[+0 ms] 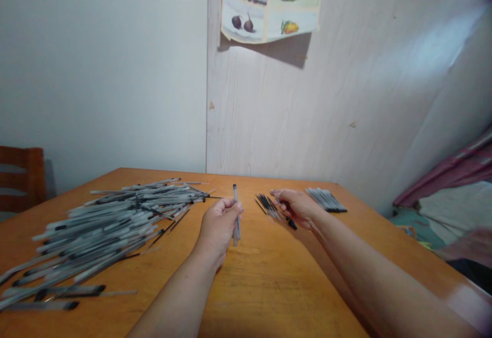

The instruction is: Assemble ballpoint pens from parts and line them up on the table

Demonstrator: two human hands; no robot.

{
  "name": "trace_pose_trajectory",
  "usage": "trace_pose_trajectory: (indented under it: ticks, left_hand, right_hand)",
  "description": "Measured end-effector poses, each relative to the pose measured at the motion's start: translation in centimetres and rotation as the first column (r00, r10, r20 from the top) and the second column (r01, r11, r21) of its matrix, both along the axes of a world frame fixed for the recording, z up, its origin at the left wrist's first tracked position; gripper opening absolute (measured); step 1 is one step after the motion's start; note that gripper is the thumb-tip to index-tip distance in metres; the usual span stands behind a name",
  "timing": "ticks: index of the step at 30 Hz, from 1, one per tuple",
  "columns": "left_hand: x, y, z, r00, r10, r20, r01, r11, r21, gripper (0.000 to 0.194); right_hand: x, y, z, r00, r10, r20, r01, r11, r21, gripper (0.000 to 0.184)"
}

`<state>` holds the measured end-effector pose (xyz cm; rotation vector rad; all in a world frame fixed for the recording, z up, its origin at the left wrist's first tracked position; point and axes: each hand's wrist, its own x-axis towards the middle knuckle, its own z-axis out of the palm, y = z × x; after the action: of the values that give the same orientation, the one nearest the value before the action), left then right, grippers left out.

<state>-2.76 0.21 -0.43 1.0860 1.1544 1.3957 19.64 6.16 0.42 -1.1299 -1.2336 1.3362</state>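
Observation:
My left hand (221, 228) is closed around a translucent grey pen (236, 235), held nearly upright above the middle of the table. The pen's dark end points up and away from me. My right hand (295, 207) is over a small group of thin black-tipped refills (263, 202), its fingers curled together. Whatever is between those fingers is too small to make out. Just under this hand shows a black piece like a pen cap (292, 223); I cannot tell whether the hand touches it.
A large loose heap of grey pens with black ends (111, 220) covers the left of the wooden table (253, 297). Beyond my right hand lies a neat row of pens (326, 199). A wall with fruit pictures (294, 5) stands behind; a chair (23, 176) is at left.

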Motion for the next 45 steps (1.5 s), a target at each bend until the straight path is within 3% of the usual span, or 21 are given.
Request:
trace_pose_trajectory:
  ticks: [3, 8, 13, 19, 27, 32, 45]
  left_hand:
    - [0.2, -0.2, 0.0, 1.0, 0.002, 0.018, -0.002, 1.0, 0.004, 0.032]
    - [0.4, -0.2, -0.1, 0.998, 0.012, 0.06, -0.012, 1.0, 0.015, 0.029]
    - [0.3, 0.2, -0.2, 0.992, 0.029, 0.122, -0.029, 1.0, -0.005, 0.028]
    - [0.2, 0.4, -0.3, 0.974, 0.066, 0.216, -0.067, 0.998, -0.006, 0.024]
    - [0.2, 0.6, -0.8, 0.959, 0.084, 0.269, -0.085, 0.996, -0.008, 0.023]
    - [0.4, 0.5, -0.9, 0.96, 0.068, 0.273, -0.063, 0.998, -0.026, 0.022]
    - [1.0, 0.2, -1.0, 0.975, 0.039, 0.219, -0.037, 0.999, -0.013, 0.024]
  right_hand:
    - [-0.4, -1.7, 0.2, 0.995, 0.013, -0.095, -0.015, 0.999, -0.028, 0.008]
    - [-1.7, -4.3, 0.1, 0.981, -0.074, -0.177, 0.057, 0.993, -0.1, 0.013]
    - [-3.2, -6.4, -1.3, 0.955, -0.167, -0.247, 0.118, 0.973, -0.199, 0.008]
    - [-4.7, -8.0, -3.3, 0.956, -0.012, -0.294, -0.055, 0.974, -0.219, 0.007]
    - [-5.7, -8.6, -4.0, 0.954, 0.052, -0.297, -0.111, 0.976, -0.187, 0.016]
    - [-5.7, -8.5, -4.4, 0.961, 0.029, -0.276, -0.084, 0.978, -0.19, 0.019]
    - [-5.9, -8.8, -4.4, 0.95, 0.074, -0.304, -0.126, 0.98, -0.155, 0.026]
